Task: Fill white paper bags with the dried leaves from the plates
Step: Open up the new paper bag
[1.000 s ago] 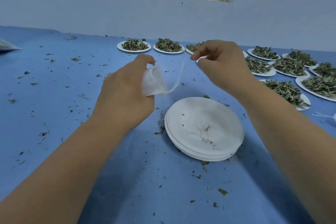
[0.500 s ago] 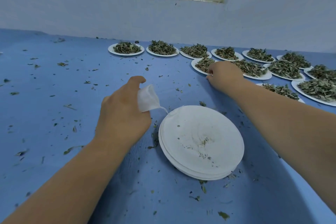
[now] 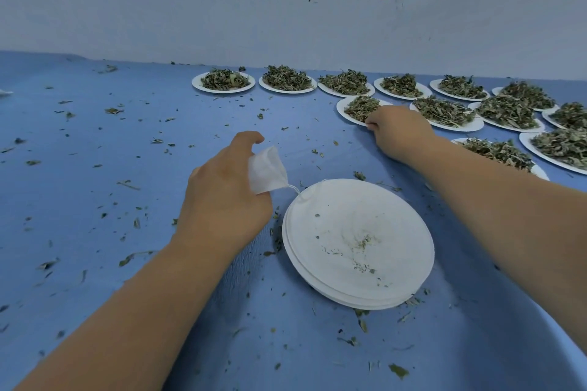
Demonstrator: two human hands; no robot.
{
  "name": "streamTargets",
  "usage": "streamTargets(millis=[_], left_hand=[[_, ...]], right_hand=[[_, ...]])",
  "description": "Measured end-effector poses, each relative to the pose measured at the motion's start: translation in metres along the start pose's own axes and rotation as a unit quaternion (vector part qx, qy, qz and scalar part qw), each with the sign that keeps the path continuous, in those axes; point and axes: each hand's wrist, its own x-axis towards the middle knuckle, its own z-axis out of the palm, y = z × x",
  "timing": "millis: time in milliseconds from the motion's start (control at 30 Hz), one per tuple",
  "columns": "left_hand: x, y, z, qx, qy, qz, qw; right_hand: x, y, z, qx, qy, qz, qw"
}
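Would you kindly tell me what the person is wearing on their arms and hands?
Nothing that I can see: the left hand and right hand are ungloved, with no rings, watch or bracelet, and no sleeve reaches into view on either arm.

One camera, on my head, faces forward and down across the counter point(image 3: 95, 200) toward the wall point(image 3: 286, 25); my left hand point(image 3: 225, 197) and right hand point(image 3: 397, 133) are close ahead.

Left hand point(image 3: 228, 197) grips a white paper bag point(image 3: 266, 170); outstretched right hand point(image 3: 397, 133) pinches a plate rim point(image 3: 344, 113).
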Motion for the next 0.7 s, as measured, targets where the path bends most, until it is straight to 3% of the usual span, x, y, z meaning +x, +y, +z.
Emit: streamTargets(millis=[400, 600, 700], left_hand=[[-0.003, 0.003, -0.003, -0.016, 0.015, 0.033, 0.999], [-0.009, 0.012, -0.015, 0.004, 0.014, 0.059, 0.998], [-0.010, 0.016, -0.033, 0.054, 0.019, 0.098, 0.994]], right_hand=[[-0.072, 0.008, -0.008, 0.060, 0.036, -0.103, 0.992], [-0.101, 0.011, -0.012, 0.206, 0.086, -0.004, 0.975], [-0.104, 0.014, -0.007, 0.331, 0.079, 0.094, 0.936]])
